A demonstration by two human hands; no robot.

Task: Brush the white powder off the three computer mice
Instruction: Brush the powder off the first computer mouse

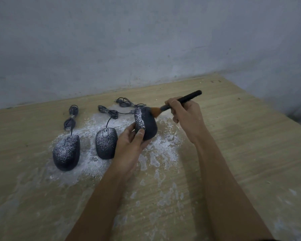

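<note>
Left hand (130,145) grips raised mouse (146,124) (half powdered); right hand (184,115) brushes it.

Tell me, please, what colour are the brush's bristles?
Orange-brown bristles on a black handle, seen in the head view.

Light wood-grain table (233,136), grey scuffed wall (146,40) behind, meeting along the table's far edge

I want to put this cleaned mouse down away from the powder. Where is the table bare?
Bare wood lies right of the right hand, out to the table edge, and along the wall behind the cables. The middle is crowded: powder surrounds the two dusty mice, with streaks running toward you.
</note>
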